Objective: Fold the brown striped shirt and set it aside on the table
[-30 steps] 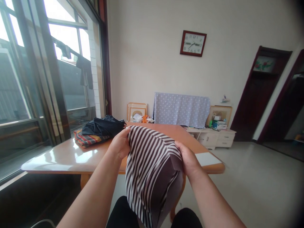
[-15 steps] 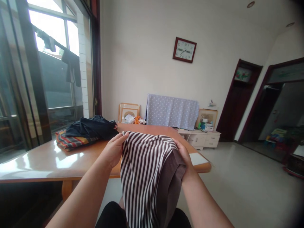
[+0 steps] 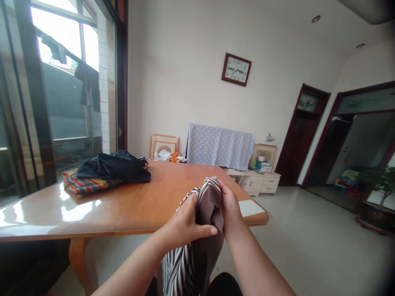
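Observation:
A brown-and-white striped knit garment (image 3: 177,269) hangs from my hands above my lap, its plain brown inside and ribbed edge (image 3: 207,207) turned toward me. My left hand (image 3: 185,222) lies around its left side, the thumb stretched across the brown part and the other fingers behind bunched striped cloth. At the top right, my right hand (image 3: 231,205) grips the ribbed edge, with its fingertips partly hidden by the fabric. The cloth is gathered narrowly between both hands, in front of the wooden table (image 3: 173,176).
On the table's left lie dark clothing (image 3: 114,166) and a striped plaid cloth (image 3: 89,183). A white sheet (image 3: 248,208) is at its right corner. Behind stand a white cabinet (image 3: 262,183) and a dotted cover (image 3: 219,146). A potted plant (image 3: 378,205) is at right.
My left hand has let go of the upper left corner and moved right, close to my right hand. The garment, spread wide before, is now bunched together. The view has turned slightly right.

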Available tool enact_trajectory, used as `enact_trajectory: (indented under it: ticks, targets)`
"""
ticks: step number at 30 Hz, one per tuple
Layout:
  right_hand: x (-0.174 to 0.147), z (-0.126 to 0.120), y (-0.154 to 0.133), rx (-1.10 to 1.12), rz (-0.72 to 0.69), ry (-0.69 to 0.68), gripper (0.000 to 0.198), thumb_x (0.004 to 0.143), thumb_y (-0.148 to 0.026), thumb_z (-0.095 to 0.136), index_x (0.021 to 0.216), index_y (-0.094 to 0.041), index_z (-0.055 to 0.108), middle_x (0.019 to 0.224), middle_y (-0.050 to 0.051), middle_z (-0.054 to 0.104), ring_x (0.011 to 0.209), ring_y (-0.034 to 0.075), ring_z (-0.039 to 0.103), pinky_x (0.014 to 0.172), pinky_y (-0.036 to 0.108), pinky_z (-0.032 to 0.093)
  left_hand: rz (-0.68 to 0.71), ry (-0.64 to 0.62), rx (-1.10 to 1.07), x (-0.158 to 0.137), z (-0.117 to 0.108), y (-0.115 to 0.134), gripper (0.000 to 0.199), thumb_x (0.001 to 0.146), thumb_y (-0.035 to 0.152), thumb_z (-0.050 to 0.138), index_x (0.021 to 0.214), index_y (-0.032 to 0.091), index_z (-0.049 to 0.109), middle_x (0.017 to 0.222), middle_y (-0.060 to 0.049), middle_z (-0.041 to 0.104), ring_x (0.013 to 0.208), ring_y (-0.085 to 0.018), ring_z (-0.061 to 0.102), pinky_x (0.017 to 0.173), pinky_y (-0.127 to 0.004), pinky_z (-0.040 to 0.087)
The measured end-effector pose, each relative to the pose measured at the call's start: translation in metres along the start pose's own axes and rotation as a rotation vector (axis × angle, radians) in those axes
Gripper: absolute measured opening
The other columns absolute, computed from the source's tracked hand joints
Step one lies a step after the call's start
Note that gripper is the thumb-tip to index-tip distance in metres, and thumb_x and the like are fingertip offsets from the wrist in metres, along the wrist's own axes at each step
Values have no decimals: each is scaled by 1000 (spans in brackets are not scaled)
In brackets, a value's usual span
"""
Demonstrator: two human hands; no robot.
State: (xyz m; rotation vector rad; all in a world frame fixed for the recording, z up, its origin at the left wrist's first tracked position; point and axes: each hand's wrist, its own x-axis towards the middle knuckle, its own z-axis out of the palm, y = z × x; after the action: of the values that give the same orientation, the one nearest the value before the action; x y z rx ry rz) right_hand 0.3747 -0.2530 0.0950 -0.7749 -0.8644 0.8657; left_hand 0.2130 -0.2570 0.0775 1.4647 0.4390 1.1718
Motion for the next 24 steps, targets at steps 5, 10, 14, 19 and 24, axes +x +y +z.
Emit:
enact_trajectory:
  ticks: [5, 10, 14, 19, 24]
  targets:
    - [2, 0, -1, 106, 164, -102, 38, 82, -56, 63, 82, -20, 73, 79, 7, 75, 79, 26, 70, 74, 39, 55, 2, -60, 85, 8, -8, -10, 34, 72, 19, 76, 106, 23, 73, 106, -6, 71, 110, -30, 59, 101, -37, 43]
    - [5, -9, 2, 80, 222, -88, 41, 82, -59, 64, 79, -19, 72, 68, 7, 73, 70, 27, 70, 68, 39, 56, -171, -102, -69, 12, -24, -8, 21, 83, 29, 68, 99, 19, 77, 97, -6, 76, 100, -27, 67, 91, -33, 49]
    - [8, -15, 15, 73, 294, -50, 37, 81, -54, 69, 83, -17, 72, 76, 8, 75, 73, 26, 71, 68, 38, 57, -270, -28, -168, 11, -30, -14, 26, 84, 33, 68, 103, 17, 77, 104, -10, 77, 102, -29, 69, 93, -37, 51]
    - [14, -22, 30, 87, 203, 30, 29, 67, -36, 84, 85, -19, 69, 81, 1, 74, 77, 19, 69, 73, 31, 55, -420, 119, -336, 13, -35, -24, 38, 83, 43, 72, 108, 15, 74, 110, -15, 76, 101, -31, 72, 90, -42, 55]
    - [10, -22, 33, 47, 172, 33, 30, 69, -41, 84, 81, -20, 66, 73, -2, 69, 68, 15, 62, 66, 27, 48, -561, 126, -512, 15, -40, -21, 48, 83, 56, 68, 109, 15, 72, 104, -14, 78, 96, -33, 73, 87, -45, 57]
